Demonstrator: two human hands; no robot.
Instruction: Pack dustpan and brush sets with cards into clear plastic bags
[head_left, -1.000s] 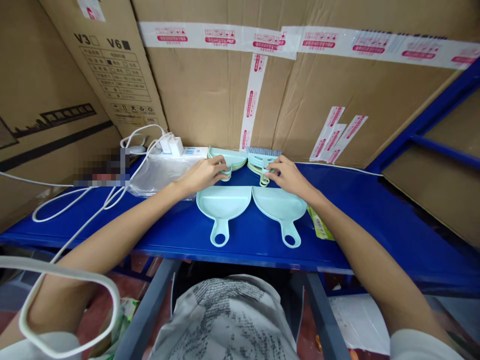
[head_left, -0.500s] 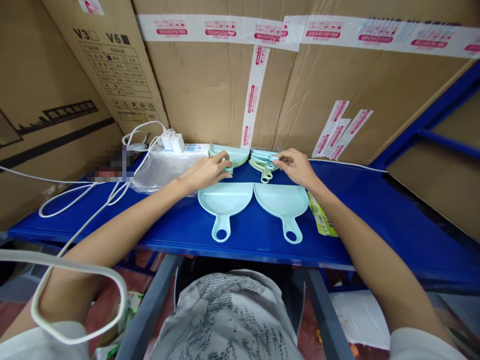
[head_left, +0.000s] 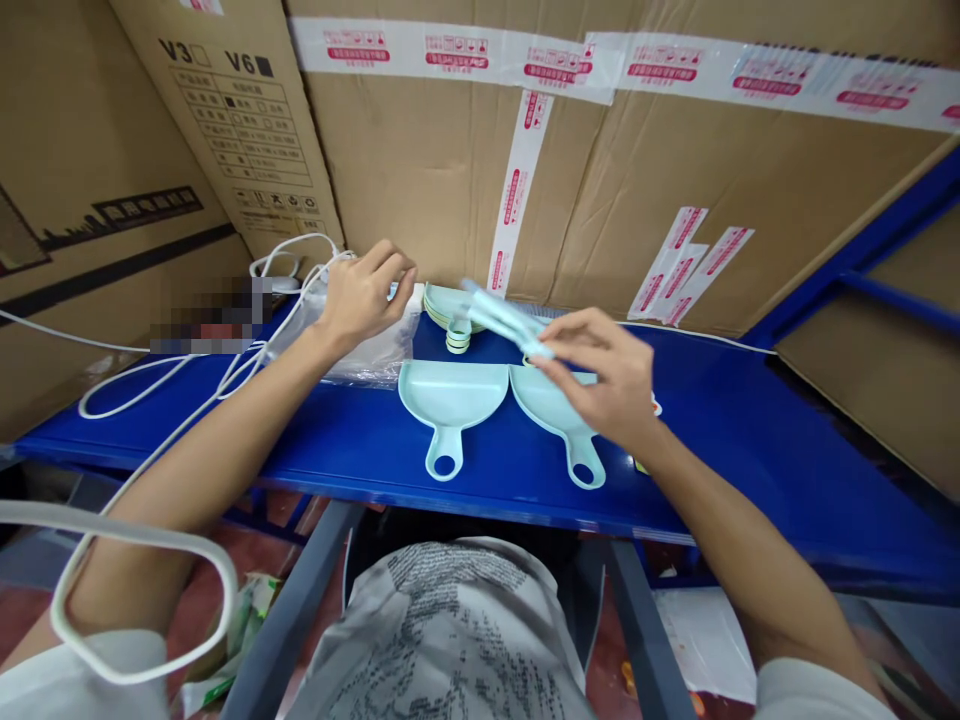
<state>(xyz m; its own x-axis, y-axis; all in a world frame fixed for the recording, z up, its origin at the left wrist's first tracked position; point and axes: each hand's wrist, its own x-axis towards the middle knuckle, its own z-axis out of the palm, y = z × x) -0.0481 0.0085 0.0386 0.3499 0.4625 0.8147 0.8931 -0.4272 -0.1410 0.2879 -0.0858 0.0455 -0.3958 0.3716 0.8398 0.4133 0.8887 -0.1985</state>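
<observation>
My right hand (head_left: 604,375) pinches a light-blue hand brush (head_left: 504,318) by its near end, above the table. The brush is smeared by motion; I cannot tell whether it is one or more. Below it, two light-blue dustpans (head_left: 454,392) lie side by side, handles towards me; my right hand partly covers the right dustpan (head_left: 579,455). My left hand (head_left: 369,290) hovers over a clear plastic bag, its fingers curled in with nothing visible in them. Between the hands, a stack of light-blue and green dustpans (head_left: 442,302) stands at the back.
Cardboard (head_left: 420,170) walls the back of the blue table (head_left: 360,445). White cables (head_left: 225,375) run along the left, beside the clear bag (head_left: 352,355). One thick white cable (head_left: 150,530) loops over my left arm. A packet, mostly hidden, lies behind my right wrist.
My left hand has left the dustpan stack and moved up and left. My right hand has lifted the light-blue brush off the brush pile and brought it towards me.
</observation>
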